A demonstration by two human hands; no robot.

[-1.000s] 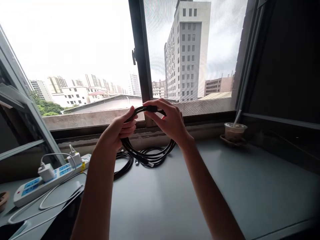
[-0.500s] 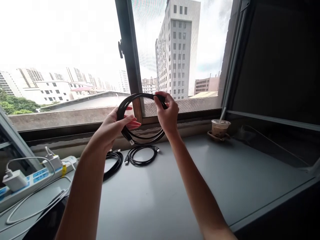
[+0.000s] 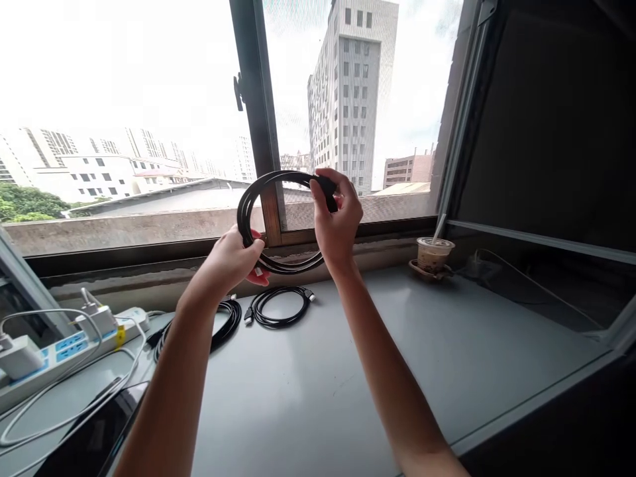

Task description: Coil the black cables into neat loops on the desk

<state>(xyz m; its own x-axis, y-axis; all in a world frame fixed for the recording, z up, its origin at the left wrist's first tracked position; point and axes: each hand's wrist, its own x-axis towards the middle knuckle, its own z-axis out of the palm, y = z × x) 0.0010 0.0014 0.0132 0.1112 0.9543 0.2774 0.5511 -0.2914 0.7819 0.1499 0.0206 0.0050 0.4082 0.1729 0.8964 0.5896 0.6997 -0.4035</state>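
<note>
Between my two hands a coiled black cable (image 3: pixel 283 175) is held up in front of the window, above the desk. My left hand (image 3: pixel 236 257) grips the lower left of the loop, and a light metal plug end shows by its fingers. My right hand (image 3: pixel 339 212) pinches the upper right of the loop, fingers closed around it. Below, a smaller coiled black cable (image 3: pixel 279 322) with two plug ends lies on the desk. Another coiled black cable (image 3: pixel 228 329) lies to its left, partly hidden behind my left forearm.
A white power strip (image 3: pixel 69 348) with chargers and white cords lies at the left. A dark, glossy flat device (image 3: pixel 94 430) rests at the lower left. A drink cup with a straw (image 3: pixel 434 253) stands at the back right of the grey desk (image 3: pixel 298 404). The window runs behind.
The held coil has risen slightly and looks rounder and more spread. My left hand has closed on its lower left; my right hand has moved slightly up and right.
</note>
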